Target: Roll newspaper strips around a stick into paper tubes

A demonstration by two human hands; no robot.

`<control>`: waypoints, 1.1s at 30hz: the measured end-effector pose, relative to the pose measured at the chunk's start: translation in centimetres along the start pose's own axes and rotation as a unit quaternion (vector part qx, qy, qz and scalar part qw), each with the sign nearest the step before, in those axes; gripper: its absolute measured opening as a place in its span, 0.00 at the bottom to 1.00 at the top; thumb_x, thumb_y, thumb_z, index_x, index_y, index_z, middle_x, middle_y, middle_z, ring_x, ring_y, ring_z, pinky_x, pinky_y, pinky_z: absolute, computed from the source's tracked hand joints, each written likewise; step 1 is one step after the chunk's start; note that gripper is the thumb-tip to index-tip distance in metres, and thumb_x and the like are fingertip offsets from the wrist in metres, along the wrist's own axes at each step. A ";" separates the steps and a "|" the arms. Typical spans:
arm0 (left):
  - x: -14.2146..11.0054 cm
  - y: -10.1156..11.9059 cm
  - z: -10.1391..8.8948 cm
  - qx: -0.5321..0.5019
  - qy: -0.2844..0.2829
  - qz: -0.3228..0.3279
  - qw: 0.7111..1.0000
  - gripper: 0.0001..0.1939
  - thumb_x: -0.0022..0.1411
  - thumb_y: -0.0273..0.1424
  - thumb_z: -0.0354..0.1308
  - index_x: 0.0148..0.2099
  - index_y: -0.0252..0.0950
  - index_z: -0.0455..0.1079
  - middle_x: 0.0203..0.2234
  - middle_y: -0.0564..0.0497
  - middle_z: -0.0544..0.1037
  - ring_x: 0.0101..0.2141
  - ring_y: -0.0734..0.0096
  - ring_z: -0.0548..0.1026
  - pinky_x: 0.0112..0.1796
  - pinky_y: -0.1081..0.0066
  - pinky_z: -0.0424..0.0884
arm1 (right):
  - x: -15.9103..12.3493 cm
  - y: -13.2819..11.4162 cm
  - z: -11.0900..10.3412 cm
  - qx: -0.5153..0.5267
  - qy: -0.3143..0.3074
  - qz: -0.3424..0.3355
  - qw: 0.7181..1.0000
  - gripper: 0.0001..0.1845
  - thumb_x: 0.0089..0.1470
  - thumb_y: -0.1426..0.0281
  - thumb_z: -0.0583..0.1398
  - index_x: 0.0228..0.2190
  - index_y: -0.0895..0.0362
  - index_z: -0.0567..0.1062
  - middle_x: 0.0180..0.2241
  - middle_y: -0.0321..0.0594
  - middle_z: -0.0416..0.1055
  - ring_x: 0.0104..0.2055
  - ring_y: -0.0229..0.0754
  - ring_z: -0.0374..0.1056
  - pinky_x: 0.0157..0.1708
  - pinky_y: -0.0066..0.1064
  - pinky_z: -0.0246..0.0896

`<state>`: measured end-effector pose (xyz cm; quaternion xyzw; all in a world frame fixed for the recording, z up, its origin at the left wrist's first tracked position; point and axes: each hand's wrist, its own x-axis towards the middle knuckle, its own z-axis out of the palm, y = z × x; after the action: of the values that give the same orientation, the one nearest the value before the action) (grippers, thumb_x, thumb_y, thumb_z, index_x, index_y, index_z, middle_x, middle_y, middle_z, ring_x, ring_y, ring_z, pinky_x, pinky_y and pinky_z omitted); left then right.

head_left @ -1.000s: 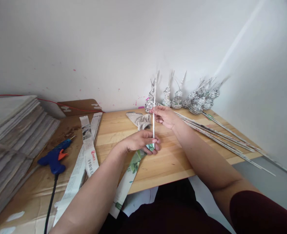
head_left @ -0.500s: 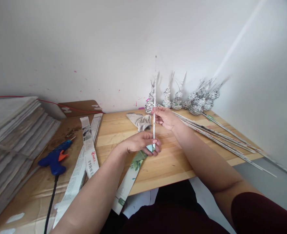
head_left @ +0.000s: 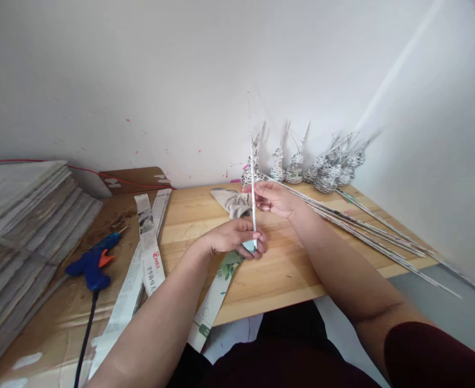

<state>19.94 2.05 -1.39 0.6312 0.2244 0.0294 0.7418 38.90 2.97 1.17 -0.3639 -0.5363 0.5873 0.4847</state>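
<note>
A thin white paper tube [head_left: 254,213] stands nearly upright above the table, its top leaning slightly left. My left hand [head_left: 241,238] pinches its lower end, together with the upper end of a flat paper strip [head_left: 217,288] printed with green leaves. That strip slants down toward me past the table's front edge. My right hand [head_left: 276,198] is higher up, its thumb and fingertips closed about the tube's middle. Just behind the hands lies a crumpled grey cloth [head_left: 232,202].
Woven paper figures [head_left: 294,167] line the wall. Long paper tubes [head_left: 358,226] lie at right, some overhanging the edge. To the left are a blue glue gun [head_left: 94,264], newspaper strips [head_left: 151,253] and a tall paper stack [head_left: 27,237]. The wooden table [head_left: 189,215] meets cardboard at left.
The tube now reaches higher above my hands than a second ago, and its top has tipped a little left. My right hand has shifted slightly; my left keeps its place.
</note>
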 end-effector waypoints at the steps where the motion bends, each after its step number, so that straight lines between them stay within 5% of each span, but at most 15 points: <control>1: 0.0 0.0 0.0 -0.001 0.000 0.000 1.000 0.22 0.58 0.46 0.60 0.45 0.32 0.71 0.37 0.40 0.78 0.35 0.64 0.78 0.37 0.63 0.73 | 0.0 0.0 -0.1 -0.001 -0.005 -0.001 1.000 0.19 0.47 0.57 0.66 0.31 0.61 0.78 0.20 0.33 0.64 0.19 0.28 0.52 0.15 0.22 0.41; 7: 0.1 -0.1 0.0 -0.006 -0.010 0.008 1.000 0.21 0.58 0.45 0.60 0.44 0.32 0.71 0.37 0.40 0.78 0.34 0.65 0.78 0.35 0.65 0.73 | 0.4 0.3 -0.3 0.016 0.082 -0.027 0.996 0.19 0.41 0.58 0.70 0.23 0.61 0.74 0.17 0.31 0.60 0.17 0.27 0.50 0.13 0.22 0.37; 13: 0.0 0.0 0.0 -0.018 -0.002 0.007 1.000 0.22 0.57 0.45 0.61 0.44 0.31 0.71 0.36 0.39 0.77 0.33 0.65 0.77 0.34 0.66 0.73 | -0.1 -0.1 -0.4 0.029 -0.024 0.007 0.999 0.19 0.47 0.58 0.67 0.35 0.60 0.78 0.21 0.33 0.63 0.21 0.28 0.56 0.15 0.21 0.42; 18: 0.1 0.0 -0.1 -0.010 -0.012 0.005 1.000 0.21 0.58 0.45 0.59 0.44 0.31 0.71 0.37 0.39 0.78 0.34 0.65 0.77 0.34 0.66 0.72 | 0.1 0.2 -0.3 0.025 0.040 -0.011 0.999 0.15 0.44 0.62 0.69 0.26 0.61 0.76 0.19 0.33 0.64 0.19 0.27 0.53 0.14 0.20 0.40; 24: 0.0 0.0 -0.1 -0.015 -0.012 0.010 1.000 0.22 0.58 0.45 0.60 0.45 0.31 0.72 0.37 0.39 0.78 0.34 0.65 0.77 0.34 0.64 0.73 | -0.4 -0.1 -0.2 0.009 -0.042 0.031 0.999 0.18 0.48 0.60 0.67 0.35 0.61 0.79 0.21 0.34 0.64 0.21 0.29 0.57 0.15 0.21 0.42; 33: 0.0 0.1 0.0 -0.027 -0.013 0.004 1.000 0.22 0.57 0.45 0.61 0.44 0.31 0.72 0.36 0.39 0.78 0.33 0.67 0.77 0.35 0.66 0.72 | 0.1 0.1 -0.1 0.022 0.018 -0.007 1.000 0.17 0.44 0.58 0.69 0.25 0.60 0.75 0.18 0.31 0.62 0.18 0.27 0.51 0.15 0.22 0.40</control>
<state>19.95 2.11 -1.35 0.6125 0.2114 0.0300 0.7611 38.95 3.12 1.03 -0.3597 -0.5171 0.5888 0.5066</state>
